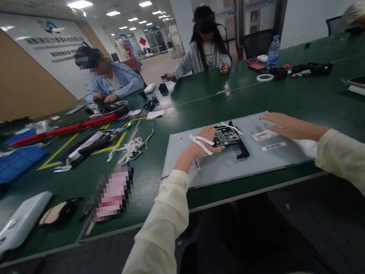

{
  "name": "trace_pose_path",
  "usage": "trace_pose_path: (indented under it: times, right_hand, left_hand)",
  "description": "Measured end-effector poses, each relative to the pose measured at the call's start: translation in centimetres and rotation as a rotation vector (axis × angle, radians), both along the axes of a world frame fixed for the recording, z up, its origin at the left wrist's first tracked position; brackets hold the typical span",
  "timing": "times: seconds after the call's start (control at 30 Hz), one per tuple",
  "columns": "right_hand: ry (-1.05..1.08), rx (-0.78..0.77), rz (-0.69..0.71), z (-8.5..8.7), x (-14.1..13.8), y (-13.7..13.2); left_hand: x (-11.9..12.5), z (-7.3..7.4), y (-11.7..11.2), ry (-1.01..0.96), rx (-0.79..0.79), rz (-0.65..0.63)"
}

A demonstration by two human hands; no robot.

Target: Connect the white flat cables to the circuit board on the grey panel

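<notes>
A grey flat panel (208, 170), like the back of a display, lies on the table in front of me. On it sits a green circuit board (228, 135) in a black plastic bracket (242, 148). My left hand (205, 141) is closed on the left edge of this bracket, thumb near me and fingers behind. White strips (201, 144) lie across the back of that hand, and another white strip (232, 128) crosses the board's far edge. Over the panel's right part, beside two white labels (264, 135), my right hand (287, 126) is open with fingers stretched out.
Left of the panel lie tangled white strips (131, 149), a pink blurred item (113, 194), a white device (17, 226) and a blue basket (8, 165). A tape roll (264, 78) and water bottle (273, 52) stand farther back. Two people sit across the table.
</notes>
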State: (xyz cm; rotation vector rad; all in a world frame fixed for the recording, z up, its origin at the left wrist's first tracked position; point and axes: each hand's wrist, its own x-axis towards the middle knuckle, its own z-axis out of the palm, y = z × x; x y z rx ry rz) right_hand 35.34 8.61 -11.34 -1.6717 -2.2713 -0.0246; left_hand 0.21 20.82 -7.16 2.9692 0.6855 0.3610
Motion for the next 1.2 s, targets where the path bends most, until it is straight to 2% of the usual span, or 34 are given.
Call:
trace_pose_path:
  times: [0.1,0.17,0.27,0.33,0.43,0.57,0.77,1.0,1.07,1.2]
  right_hand:
    - [-0.074,-0.075,-0.032,-2.9,1.0,1.9]
    - [-0.116,-0.083,-0.049,-4.1,0.9,2.5]
    - [-0.141,-0.063,-0.049,-4.6,0.6,2.9]
    - [-0.146,-0.058,-0.032,-4.5,0.6,2.9]
    - [-0.147,-0.060,-0.018,-4.3,0.8,3.0]
    - [-0.153,-0.047,-0.017,-4.3,0.9,2.9]
    - [-0.158,-0.012,-0.009,-4.6,0.9,2.9]
    - [-0.181,0.007,-0.019,-4.8,0.9,3.0]
    - [-0.178,0.002,-0.022,-4.7,0.9,2.9]
    - [-0.173,0.015,-0.021,-4.7,0.8,2.7]
  left_hand:
    - [0.0,-0.9,0.0,0.000,-0.010,-0.016]
    - [-0.2,-1.6,0.2,-0.018,-0.027,-0.006]
    - [-0.5,-2.3,0.4,-0.052,-0.073,0.021]
    - [-0.7,-2.2,0.3,-0.065,-0.108,0.013]
    - [-1.1,-1.4,0.0,-0.060,-0.153,0.001]
    - [-2.6,-0.5,0.1,-0.043,-0.170,0.050]
    - [-6.5,1.3,0.4,0.105,-0.169,0.208]
    - [-9.2,4.0,-2.5,0.358,-0.284,0.367]
    - [-9.4,4.4,-3.5,0.374,-0.269,0.397]
    - [-9.7,4.7,-4.9,0.413,-0.170,0.367]
